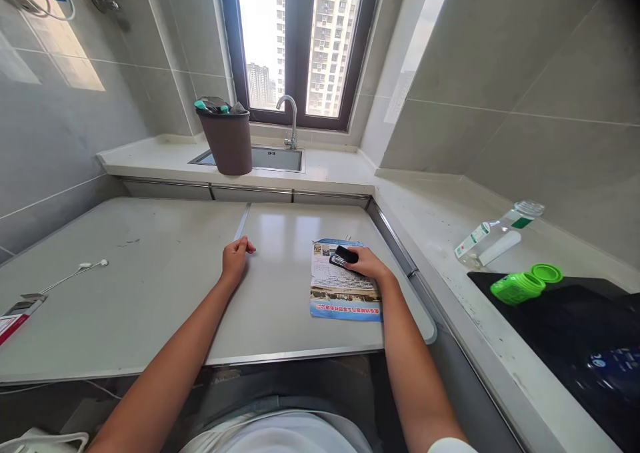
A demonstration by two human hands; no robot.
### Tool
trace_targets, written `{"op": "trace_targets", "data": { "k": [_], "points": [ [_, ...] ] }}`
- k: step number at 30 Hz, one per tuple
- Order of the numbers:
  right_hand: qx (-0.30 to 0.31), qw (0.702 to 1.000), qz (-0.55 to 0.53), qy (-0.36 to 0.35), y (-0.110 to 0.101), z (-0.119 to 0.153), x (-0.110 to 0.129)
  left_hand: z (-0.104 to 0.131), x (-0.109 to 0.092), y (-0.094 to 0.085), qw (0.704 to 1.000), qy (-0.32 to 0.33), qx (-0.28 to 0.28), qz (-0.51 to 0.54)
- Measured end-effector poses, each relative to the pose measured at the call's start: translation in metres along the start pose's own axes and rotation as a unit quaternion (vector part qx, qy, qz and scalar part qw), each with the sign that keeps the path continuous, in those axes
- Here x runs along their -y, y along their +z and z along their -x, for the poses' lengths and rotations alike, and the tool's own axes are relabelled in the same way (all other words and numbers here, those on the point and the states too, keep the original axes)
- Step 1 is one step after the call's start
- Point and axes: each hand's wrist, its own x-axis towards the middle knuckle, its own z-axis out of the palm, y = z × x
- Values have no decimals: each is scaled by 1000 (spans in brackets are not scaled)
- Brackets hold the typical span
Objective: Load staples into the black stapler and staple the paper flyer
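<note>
On the right half of the white folding table lies a printed paper [345, 296] with blue edges and red lettering. A small black stapler-like object [345, 255] is over its upper part, with my right hand [369, 264] closed around its right end. My left hand [236, 258] rests near the table's middle seam, its fingers curled together with thumb and fingertips pinched. Whether anything is between them is too small to tell.
A brown bin [227, 139] stands by the sink [275, 159]. On the right counter are a clear bottle [487, 239] and an open green container [517, 288]. A white cable [70, 277] and a red-white box [17, 319] lie on the table's left.
</note>
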Motion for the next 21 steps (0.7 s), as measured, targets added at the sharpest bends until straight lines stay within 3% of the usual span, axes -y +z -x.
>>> {"op": "trace_targets", "data": {
  "k": [4, 6, 9, 11, 15, 21],
  "points": [
    [-13, 999, -31, -13, -4, -3, -9, -4, 4, -2, 998, -35, -41, 43],
    [-100, 994, -38, 6, -5, -8, -18, -4, 5, -2, 997, -38, -47, 53],
    [-278, 956, 24, 90, -3, -16, -34, -5, 7, -1, 997, -35, -43, 57],
    [-327, 932, 71, 138, 0, -20, -43, -6, 7, 0, 997, -34, -44, 57],
    [-333, 920, 108, 176, 8, -24, -52, -7, 8, 0, 997, -35, -41, 60],
    [-324, 918, 142, 178, 10, -26, -53, -8, 7, 0, 998, -34, -41, 38]
  ]
}}
